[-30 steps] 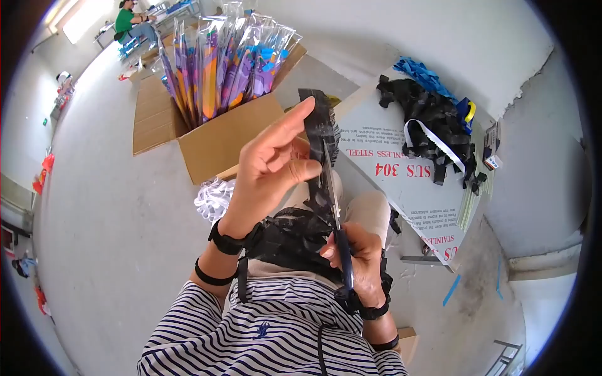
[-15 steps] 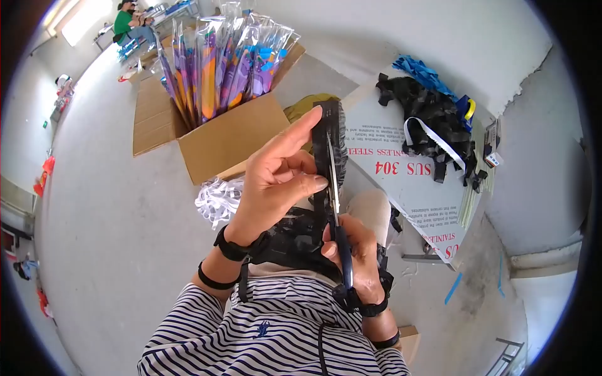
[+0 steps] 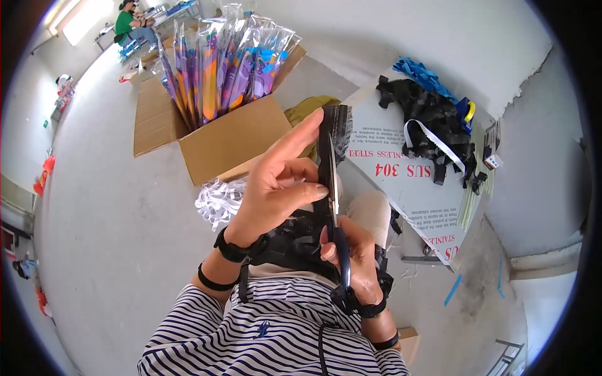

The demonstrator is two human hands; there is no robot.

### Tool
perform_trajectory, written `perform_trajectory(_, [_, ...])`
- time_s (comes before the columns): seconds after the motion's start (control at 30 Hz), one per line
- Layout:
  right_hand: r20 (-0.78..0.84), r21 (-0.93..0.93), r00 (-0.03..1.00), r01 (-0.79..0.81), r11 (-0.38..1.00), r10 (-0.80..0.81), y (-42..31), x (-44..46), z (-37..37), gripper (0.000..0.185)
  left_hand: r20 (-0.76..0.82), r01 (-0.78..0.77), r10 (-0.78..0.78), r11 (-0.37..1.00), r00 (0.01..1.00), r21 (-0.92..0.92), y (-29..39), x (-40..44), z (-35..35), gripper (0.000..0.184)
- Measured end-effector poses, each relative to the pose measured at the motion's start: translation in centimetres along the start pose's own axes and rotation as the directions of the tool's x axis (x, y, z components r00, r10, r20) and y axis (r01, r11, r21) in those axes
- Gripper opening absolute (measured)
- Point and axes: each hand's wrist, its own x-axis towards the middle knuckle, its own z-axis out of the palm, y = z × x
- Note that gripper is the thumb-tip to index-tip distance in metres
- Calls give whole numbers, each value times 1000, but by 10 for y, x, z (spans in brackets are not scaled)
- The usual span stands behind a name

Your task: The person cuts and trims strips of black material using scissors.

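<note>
My left hand is closed on a black fabric strip, pinching it near the thumb tip while the index finger stretches up along its edge. The strip stands upright, and its top right edge is frayed into a fringe. Scissors with dark handles are in my right hand. Their blades point up and lie along the strip; how far apart they are is hard to make out. More black pieces lie on my lap below both hands.
An opened cardboard box holds purple-and-orange items in clear bags. White ribbons lie beside it. On the right, a board with red lettering bears black pieces, blue strips and a tape roll. A person sits far back.
The strip's fringed top has shifted slightly right and fans out more. The scissor tips sit a little lower. Both hands keep nearly the same place.
</note>
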Motion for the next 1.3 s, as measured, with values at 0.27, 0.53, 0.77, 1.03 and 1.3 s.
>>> perform_trajectory(0.27, [-26,-26,1000,13,1000,-13,0,3,0,61,41,7,-7,1000,999,5,-1,-4,4,100])
perform_trajectory(0.53, [-92,123,995,-16,992,28,-12,1,7,43,93,119,-108,985,990,-128,-1,-3,4,93])
perform_trajectory(0.77, [-66,233,997,-31,972,47,-16,-2,8,41,179,222,-208,973,962,-60,-8,-3,2,46])
perform_trajectory(1.03, [-47,189,997,-55,980,65,-19,4,9,72,121,23,-44,984,992,175,-31,-9,-4,30])
perform_trajectory(1.3, [-40,232,998,-42,972,53,-20,4,11,85,64,-174,162,915,985,365,-22,-9,8,8])
